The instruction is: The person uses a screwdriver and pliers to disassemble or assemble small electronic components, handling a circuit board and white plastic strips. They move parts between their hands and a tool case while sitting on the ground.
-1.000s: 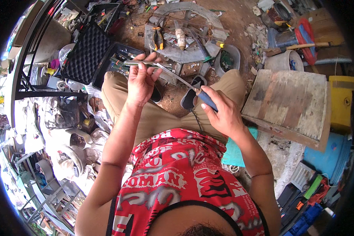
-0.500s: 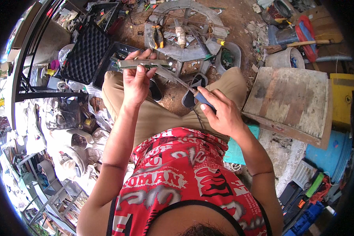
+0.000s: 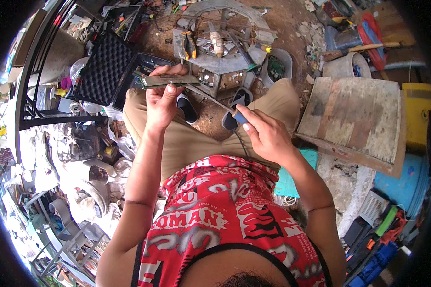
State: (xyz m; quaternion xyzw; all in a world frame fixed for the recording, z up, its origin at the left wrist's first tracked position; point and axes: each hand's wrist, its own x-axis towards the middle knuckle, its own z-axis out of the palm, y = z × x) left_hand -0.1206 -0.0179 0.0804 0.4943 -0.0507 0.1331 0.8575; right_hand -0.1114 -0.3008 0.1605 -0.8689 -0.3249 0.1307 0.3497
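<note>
My left hand [image 3: 161,106] is closed around a flat, narrow metal-faced piece with a green edge [image 3: 177,81], perhaps a circuit board; its exact kind cannot be made out. The thumb presses on the near side while the fingers curl behind it. In my right hand [image 3: 269,135] is a screwdriver with a blue handle [image 3: 240,116]. Its long metal shaft [image 3: 210,98] slants up to the left, and the end meets the right part of the flat piece. Whether the tip is wedged in or only touching is hidden. Both hands are held above my lap.
On the dirt floor ahead stands a grey ring-shaped frame [image 3: 196,64] bearing orange-handled pliers [image 3: 189,45] and a hammer-like tool [image 3: 243,52]. A grey bin [image 3: 285,62] is beside it. Left lies an open foam-lined case [image 3: 103,71]; right, a worn wooden board [image 3: 352,115].
The flat piece has turned to show more of its broad face, and my left fingers have curled closer around it. My right hand and the screwdriver have shifted slightly left.
</note>
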